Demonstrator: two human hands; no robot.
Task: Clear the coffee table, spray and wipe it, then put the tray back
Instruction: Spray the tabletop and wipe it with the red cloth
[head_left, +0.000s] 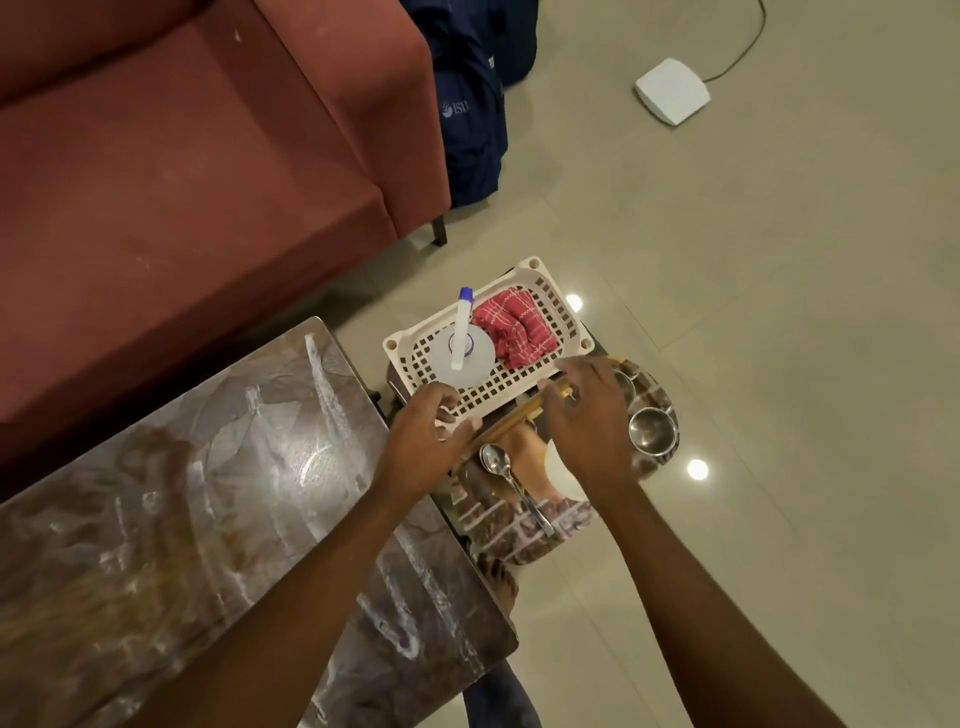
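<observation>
1. We judge this the clearing step: left hand (428, 439) and right hand (589, 428) grip the tray (519, 535) by its wooden rim, off the coffee table (208, 519).
2. Next we need the spray bottle (460, 332) and cloth (514, 327) (both in the basket (396, 344)).

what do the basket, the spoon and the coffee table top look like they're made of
Basket: looks like white plastic, matte, moulded with a grid of holes.
Spoon: metal, likely stainless steel, polished; its bowl mirrors the light.
Coffee table top: glossy brown with pale veins and glare off the surface; real marble or a marble-look laminate, the picture cannot settle which.
</observation>
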